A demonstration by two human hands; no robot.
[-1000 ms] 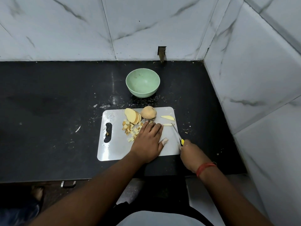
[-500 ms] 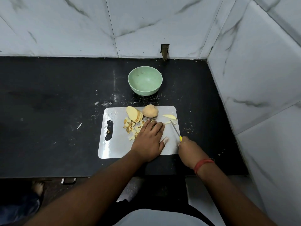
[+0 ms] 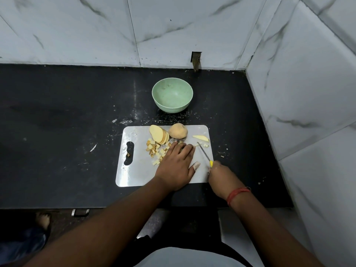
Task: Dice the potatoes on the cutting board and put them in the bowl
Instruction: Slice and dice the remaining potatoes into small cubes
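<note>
The knife has lifted slightly off the cutting board at frame centre; right hand grips its handle, left hand presses flat on potato pieces

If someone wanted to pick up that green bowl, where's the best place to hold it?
By the rim of the green bowl, coming from above: it stands upright and looks empty, its mouth open, with bare counter all round. Its wall curves in toward the base, so a lower hold would likely slip.
</note>
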